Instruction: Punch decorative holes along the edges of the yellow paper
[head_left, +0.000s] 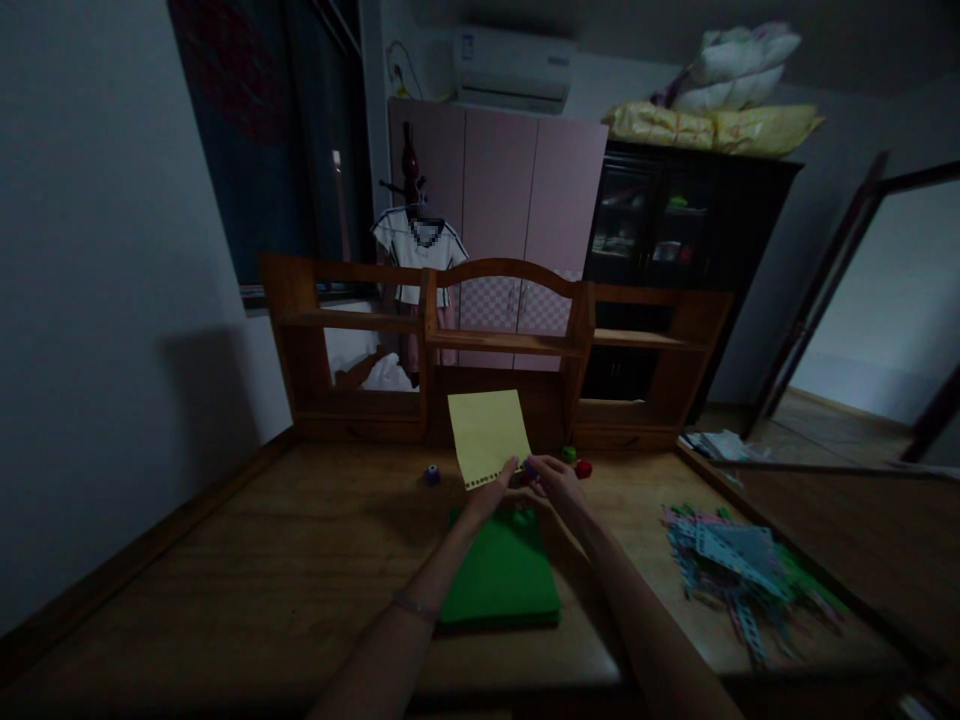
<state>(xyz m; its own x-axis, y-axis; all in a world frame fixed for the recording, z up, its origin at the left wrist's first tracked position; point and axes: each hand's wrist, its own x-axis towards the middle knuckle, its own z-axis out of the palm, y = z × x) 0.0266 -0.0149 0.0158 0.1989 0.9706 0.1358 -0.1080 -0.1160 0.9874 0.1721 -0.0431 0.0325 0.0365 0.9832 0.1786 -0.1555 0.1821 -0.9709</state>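
A yellow sheet of paper (489, 435) is raised above the desk, with a row of small dark holes or marks along its lower edge. My left hand (501, 484) pinches that sheet near its lower right corner. At the same corner, my right hand (553, 482) is closed around a small purple object (531, 468), which looks like a small craft punch; the fingers partly cover it. Below the hands lies a green stack of paper or folder (501, 580), partly hidden by my left forearm. Small green things near its top edge are too dim to make out.
Small purple (431, 475), green (568, 454) and red (584, 468) objects stand on the wooden desk (300, 560). At the right is a tangled pile of blue, pink and green paper strips (731, 560). A wooden shelf unit (502, 347) closes the desk's back.
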